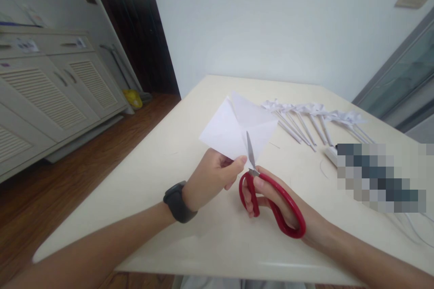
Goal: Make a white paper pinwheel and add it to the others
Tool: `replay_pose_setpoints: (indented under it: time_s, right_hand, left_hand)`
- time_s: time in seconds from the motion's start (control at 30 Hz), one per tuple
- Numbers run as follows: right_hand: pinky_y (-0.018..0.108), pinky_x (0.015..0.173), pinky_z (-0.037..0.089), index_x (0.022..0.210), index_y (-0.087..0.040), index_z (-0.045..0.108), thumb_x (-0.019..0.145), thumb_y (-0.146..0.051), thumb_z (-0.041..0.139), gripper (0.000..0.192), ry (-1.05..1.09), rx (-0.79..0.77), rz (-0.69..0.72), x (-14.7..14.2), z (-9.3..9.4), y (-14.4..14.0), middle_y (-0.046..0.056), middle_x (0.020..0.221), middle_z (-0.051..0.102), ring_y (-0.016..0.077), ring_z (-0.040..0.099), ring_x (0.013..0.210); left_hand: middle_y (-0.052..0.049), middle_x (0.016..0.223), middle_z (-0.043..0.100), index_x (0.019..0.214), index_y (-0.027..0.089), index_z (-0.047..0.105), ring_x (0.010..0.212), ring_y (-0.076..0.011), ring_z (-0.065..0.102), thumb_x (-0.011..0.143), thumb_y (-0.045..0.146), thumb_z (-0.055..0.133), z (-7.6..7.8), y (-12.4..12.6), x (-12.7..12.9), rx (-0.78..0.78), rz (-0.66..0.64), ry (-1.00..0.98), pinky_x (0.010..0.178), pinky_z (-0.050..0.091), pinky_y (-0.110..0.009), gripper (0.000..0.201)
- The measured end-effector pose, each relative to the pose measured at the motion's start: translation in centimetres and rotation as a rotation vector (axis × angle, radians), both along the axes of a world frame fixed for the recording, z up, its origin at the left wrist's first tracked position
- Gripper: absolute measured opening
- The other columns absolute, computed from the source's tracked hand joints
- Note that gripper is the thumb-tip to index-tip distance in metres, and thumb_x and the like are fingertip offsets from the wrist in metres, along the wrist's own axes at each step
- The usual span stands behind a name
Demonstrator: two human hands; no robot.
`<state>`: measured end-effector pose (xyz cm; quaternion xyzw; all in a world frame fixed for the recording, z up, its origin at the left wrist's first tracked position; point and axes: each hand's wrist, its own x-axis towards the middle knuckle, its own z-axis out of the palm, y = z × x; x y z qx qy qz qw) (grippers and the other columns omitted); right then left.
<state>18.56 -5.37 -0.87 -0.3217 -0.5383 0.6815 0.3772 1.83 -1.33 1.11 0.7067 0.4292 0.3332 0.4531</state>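
Observation:
My left hand [217, 172] pinches the near edge of a white sheet of paper [222, 128], which is held up above the table and shows crease lines. My right hand [271, 196] is wrapped round the red handles of a pair of scissors [286, 205]. One metal blade lies across the front of the paper near its lower corner, pointing up and away from me. Part of the other blade is hidden by the paper. The left thumb is close beside the blades.
Several white paper pinwheels [315, 110] on rolled-paper sticks lie at the table's back right. A pixelated object [376, 178] rests on the right with thin cords near it. The cream table [152, 216] has a rounded left corner. A white wall [264, 22] stands behind; louvred cabinets [50, 86] are left.

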Motion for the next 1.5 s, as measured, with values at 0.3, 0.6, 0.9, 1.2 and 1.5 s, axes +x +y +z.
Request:
replay_pose_setpoints:
  time_s: [0.3,0.6,0.9,1.2,1.5]
  right_hand:
    - [0.027,0.062,0.041,0.077,-0.019,0.045,0.089,-0.043,0.043,0.027,0.007,0.004,0.001,0.1,-0.1,-0.1,-0.001,0.072,0.053,0.0102,0.052,0.06]
    - [0.026,0.062,0.041,0.075,-0.019,0.043,0.089,-0.042,0.044,0.027,0.015,-0.006,-0.01,-0.2,0.5,-0.2,-0.002,0.068,0.052,0.0098,0.05,0.06]
    - [0.025,0.059,0.04,0.075,-0.019,0.04,0.09,-0.038,0.045,0.025,-0.023,0.013,-0.012,-0.2,0.5,-0.1,-0.003,0.066,0.051,0.0095,0.049,0.058]
    - [0.027,0.058,0.041,0.073,-0.021,0.039,0.08,-0.051,0.052,0.034,-0.109,-0.007,-0.022,-0.1,1.7,-0.1,-0.003,0.064,0.05,0.0109,0.049,0.057]
    - [0.028,0.057,0.04,0.073,-0.021,0.039,0.078,-0.054,0.054,0.037,-0.12,-0.014,-0.013,-0.1,1.6,-0.2,-0.003,0.062,0.049,0.0116,0.049,0.056]
  left_hand:
    - [0.004,0.037,0.037,0.042,0.017,0.036,0.039,-0.0072,0.035,0.086,0.032,0.041,0.0,0.0,-0.1,-0.007,0.01,0.016,0.048,0.032,-0.024,0.047]
    - [0.005,0.038,0.036,0.043,0.018,0.036,0.039,-0.0074,0.035,0.087,0.031,0.041,-0.1,0.0,-0.1,-0.015,-0.019,-0.008,0.048,0.033,-0.024,0.046]
    - [0.004,0.04,0.037,0.044,0.018,0.036,0.041,-0.0085,0.037,0.088,0.033,0.039,-0.3,0.1,-0.1,-0.018,-0.024,-0.01,0.052,0.035,-0.026,0.046]
    - [0.004,0.04,0.039,0.045,0.018,0.038,0.041,-0.0091,0.038,0.087,0.031,0.042,0.0,-0.1,0.0,0.01,-0.018,-0.025,0.051,0.036,-0.026,0.044]
    - [0.006,0.038,0.031,0.043,0.018,0.031,0.039,-0.0066,0.037,0.087,0.023,0.039,-0.4,0.0,0.0,0.035,0.064,-0.163,0.049,0.033,-0.025,0.045]
